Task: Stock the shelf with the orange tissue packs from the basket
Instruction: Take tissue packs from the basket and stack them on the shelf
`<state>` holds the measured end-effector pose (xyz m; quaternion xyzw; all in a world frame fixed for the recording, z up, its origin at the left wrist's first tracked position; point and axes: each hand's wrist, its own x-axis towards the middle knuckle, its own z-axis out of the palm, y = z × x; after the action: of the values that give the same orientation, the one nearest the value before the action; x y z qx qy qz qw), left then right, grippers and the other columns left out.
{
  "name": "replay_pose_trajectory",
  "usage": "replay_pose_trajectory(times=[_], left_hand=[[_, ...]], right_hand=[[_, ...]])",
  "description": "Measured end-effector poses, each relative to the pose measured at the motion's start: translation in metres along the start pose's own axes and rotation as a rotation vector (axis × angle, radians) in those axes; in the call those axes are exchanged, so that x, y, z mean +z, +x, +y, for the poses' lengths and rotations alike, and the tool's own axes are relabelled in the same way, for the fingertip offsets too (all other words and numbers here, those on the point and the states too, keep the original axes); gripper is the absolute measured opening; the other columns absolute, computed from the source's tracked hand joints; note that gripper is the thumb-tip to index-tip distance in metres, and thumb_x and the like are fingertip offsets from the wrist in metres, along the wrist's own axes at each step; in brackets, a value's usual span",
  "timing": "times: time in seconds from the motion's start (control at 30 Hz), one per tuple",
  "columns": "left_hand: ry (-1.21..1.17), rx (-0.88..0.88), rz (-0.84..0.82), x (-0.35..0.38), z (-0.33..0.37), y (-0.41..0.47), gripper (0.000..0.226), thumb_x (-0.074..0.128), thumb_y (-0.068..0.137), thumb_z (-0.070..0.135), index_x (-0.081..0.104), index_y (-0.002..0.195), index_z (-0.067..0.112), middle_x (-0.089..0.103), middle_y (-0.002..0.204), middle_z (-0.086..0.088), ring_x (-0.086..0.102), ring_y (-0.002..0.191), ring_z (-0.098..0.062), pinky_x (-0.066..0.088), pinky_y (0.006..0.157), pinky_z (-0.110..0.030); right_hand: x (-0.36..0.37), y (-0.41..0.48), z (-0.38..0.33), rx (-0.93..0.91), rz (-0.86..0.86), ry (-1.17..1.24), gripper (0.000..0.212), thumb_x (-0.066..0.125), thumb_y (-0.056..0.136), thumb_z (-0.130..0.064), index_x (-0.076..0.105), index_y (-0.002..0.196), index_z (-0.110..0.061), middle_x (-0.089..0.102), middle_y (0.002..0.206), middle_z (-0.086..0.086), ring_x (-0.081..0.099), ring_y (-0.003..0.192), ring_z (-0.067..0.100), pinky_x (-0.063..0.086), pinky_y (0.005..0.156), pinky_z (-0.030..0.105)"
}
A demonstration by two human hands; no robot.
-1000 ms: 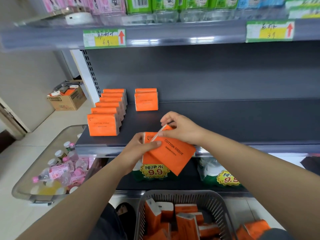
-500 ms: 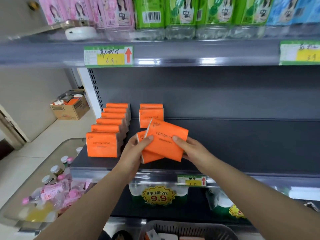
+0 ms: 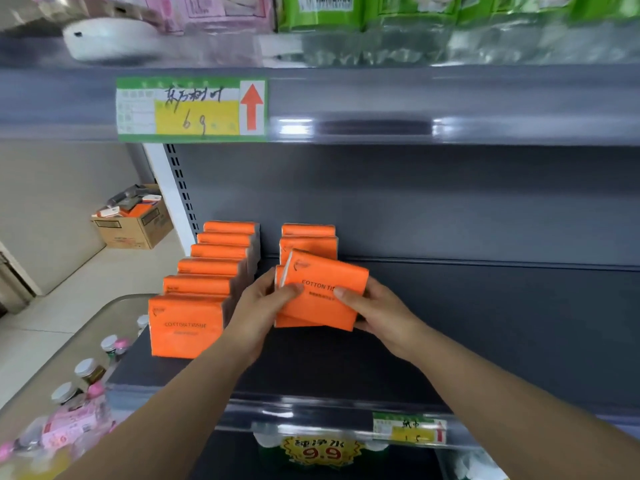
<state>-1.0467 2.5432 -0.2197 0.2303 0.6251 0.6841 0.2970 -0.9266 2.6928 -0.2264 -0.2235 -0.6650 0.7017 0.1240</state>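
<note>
Two orange tissue packs are held together over the dark grey shelf, the front one tilted, the one behind it mostly hidden. My left hand grips their left side and my right hand grips the right side. They sit just in front of a short second row of orange packs. To the left stands a full row of several upright orange packs, the nearest reading COTTON TISSUE. The basket is out of view.
The upper shelf edge carries a green and yellow price tag, with pink and green bottle packs above. A glass bin of bottles sits low on the left. A cardboard box stands on the floor. Water packs with a 9.9 sticker lie below.
Both hands carried the two packs up from over the basket and forward onto the shelf, close behind the second row. The view rose, so the basket dropped out of sight.
</note>
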Motion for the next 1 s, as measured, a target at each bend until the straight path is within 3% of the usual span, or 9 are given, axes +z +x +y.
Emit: replay_pose_trajectory(times=[0.2, 0.4, 1.0], left_hand=[[-0.001, 0.054, 0.100, 0.001, -0.012, 0.026, 0.027, 0.055, 0.092, 0.003, 0.065, 0.106, 0.025, 0.072, 0.098, 0.004, 0.067, 0.087, -0.005, 0.052, 0.068, -0.016], [-0.042, 0.066, 0.163, 0.005, -0.017, 0.045, 0.038, 0.049, 0.091, -0.001, 0.063, 0.111, 0.028, 0.069, 0.103, 0.002, 0.062, 0.095, -0.008, 0.048, 0.082, -0.026], [0.006, -0.013, 0.199, -0.004, -0.043, 0.050, 0.036, 0.054, 0.092, 0.006, 0.060, 0.125, 0.020, 0.068, 0.110, 0.002, 0.062, 0.102, -0.011, 0.049, 0.082, -0.026]], right_hand=[[0.002, 0.033, 0.005, -0.048, 0.023, -0.115, 0.054, 0.067, 0.087, -0.034, 0.044, 0.135, -0.034, 0.057, 0.128, -0.005, 0.053, 0.121, 0.016, 0.043, 0.106, 0.043], [0.009, 0.056, 0.008, -0.092, 0.073, -0.198, 0.058, 0.066, 0.088, -0.029, 0.040, 0.140, -0.033, 0.058, 0.126, -0.005, 0.053, 0.119, 0.014, 0.043, 0.105, 0.041], [0.021, 0.067, 0.031, -0.060, 0.158, -0.193, 0.057, 0.067, 0.087, -0.030, 0.044, 0.139, -0.032, 0.059, 0.127, -0.005, 0.053, 0.119, 0.016, 0.043, 0.105, 0.042]])
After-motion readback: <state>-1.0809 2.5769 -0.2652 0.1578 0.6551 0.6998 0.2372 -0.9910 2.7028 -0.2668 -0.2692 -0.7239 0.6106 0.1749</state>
